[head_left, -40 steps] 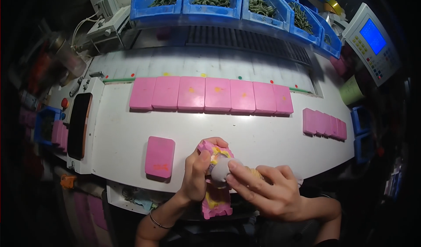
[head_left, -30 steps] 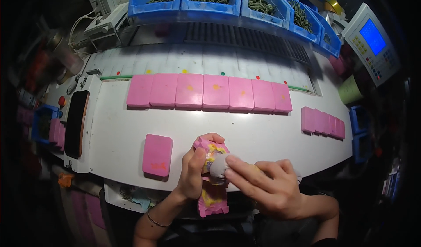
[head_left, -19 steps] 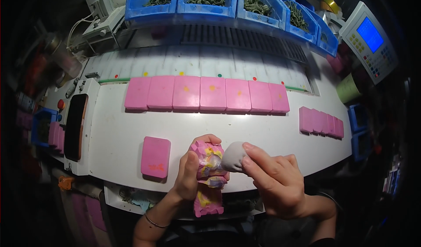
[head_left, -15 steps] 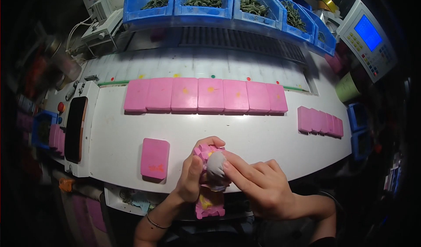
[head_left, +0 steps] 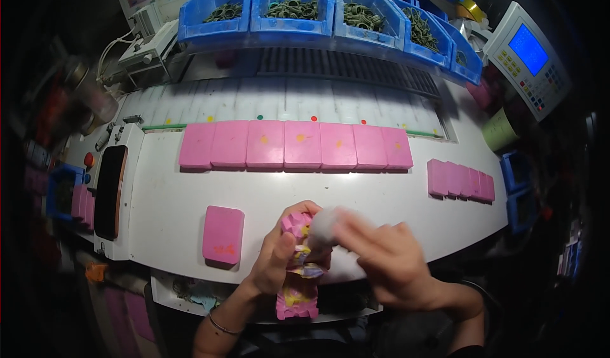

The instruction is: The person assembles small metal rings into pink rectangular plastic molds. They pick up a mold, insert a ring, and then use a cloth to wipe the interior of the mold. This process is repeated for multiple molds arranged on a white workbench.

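Note:
My left hand (head_left: 272,259) is wrapped round a pink rubber mold (head_left: 295,224) with a jagged rim and yellow patches inside. Below it hangs a second pink, yellow-stained mold part (head_left: 297,302); a pale, wrinkled middle section lies between the two. In my right hand (head_left: 397,266), smeared by motion, is a grey-white cloth pouch (head_left: 325,223), pinched at the fingertips just right of the mold. Under the pouch a faint whitish haze shows. Left of my left hand, a closed pink block (head_left: 223,234) with orange marks lies on the white table.
Several pink blocks (head_left: 302,145) form a row across the table, with a shorter row (head_left: 460,180) at right. Blue bins (head_left: 292,24) of small greenish rings hang above. A control panel (head_left: 527,59) stands at far right, a dark phone-like slab (head_left: 111,193) at left.
My right hand has lifted the pouch off the mold, up and to the right, and now blurs. A whitish haze has appeared beneath it. My left hand keeps its hold.

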Demonstrator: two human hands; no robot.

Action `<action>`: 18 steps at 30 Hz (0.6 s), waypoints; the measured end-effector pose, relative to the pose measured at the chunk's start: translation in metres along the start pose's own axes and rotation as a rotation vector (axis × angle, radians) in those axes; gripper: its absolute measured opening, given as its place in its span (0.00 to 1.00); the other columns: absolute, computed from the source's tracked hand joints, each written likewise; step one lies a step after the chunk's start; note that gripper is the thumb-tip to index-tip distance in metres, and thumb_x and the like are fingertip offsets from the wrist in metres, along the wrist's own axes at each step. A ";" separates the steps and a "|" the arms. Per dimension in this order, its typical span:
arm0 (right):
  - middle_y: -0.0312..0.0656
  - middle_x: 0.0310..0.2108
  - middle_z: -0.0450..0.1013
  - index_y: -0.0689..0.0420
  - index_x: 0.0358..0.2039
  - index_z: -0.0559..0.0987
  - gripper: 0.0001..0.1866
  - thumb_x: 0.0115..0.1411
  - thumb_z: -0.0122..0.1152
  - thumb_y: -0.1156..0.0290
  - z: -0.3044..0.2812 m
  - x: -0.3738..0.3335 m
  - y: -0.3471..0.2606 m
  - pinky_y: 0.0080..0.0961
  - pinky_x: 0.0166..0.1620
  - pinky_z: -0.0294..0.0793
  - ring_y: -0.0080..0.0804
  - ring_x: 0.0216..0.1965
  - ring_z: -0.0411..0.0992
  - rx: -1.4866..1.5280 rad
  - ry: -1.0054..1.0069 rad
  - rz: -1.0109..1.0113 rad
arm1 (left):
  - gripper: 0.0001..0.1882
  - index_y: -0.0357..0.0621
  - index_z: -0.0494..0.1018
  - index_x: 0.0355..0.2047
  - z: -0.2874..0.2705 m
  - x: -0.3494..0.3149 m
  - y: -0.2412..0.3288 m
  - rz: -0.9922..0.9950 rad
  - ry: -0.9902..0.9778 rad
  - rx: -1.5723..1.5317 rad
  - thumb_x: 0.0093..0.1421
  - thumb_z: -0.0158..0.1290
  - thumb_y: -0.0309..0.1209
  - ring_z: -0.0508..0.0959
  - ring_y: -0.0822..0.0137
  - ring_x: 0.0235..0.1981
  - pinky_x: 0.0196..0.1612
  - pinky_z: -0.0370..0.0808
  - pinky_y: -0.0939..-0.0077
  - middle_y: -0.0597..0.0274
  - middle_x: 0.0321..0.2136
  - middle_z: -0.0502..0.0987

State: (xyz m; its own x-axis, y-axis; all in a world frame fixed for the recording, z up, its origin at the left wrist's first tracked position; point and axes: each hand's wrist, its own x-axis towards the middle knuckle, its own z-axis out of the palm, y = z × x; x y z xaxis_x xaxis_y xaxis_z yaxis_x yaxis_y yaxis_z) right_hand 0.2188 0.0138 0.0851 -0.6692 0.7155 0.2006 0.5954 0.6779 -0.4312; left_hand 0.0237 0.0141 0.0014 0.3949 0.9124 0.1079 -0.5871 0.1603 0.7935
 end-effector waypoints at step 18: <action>0.64 0.47 0.67 0.64 0.48 0.71 0.27 0.42 0.53 0.84 0.000 -0.011 -0.023 0.26 0.35 0.68 0.35 0.29 0.70 0.073 0.332 -0.115 | 0.30 0.27 0.65 0.45 0.013 -0.003 0.015 0.349 0.254 0.769 0.66 0.30 0.47 0.76 0.70 0.29 0.29 0.72 0.80 0.54 0.29 0.77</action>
State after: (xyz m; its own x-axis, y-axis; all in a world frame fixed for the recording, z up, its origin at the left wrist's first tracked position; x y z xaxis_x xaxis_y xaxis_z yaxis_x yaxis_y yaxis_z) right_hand 0.2122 -0.0095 0.0930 -0.5419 0.6593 0.5211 0.4830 0.7518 -0.4489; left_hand 0.0228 0.0091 0.0204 0.0591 0.9327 0.3558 0.0296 -0.3580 0.9333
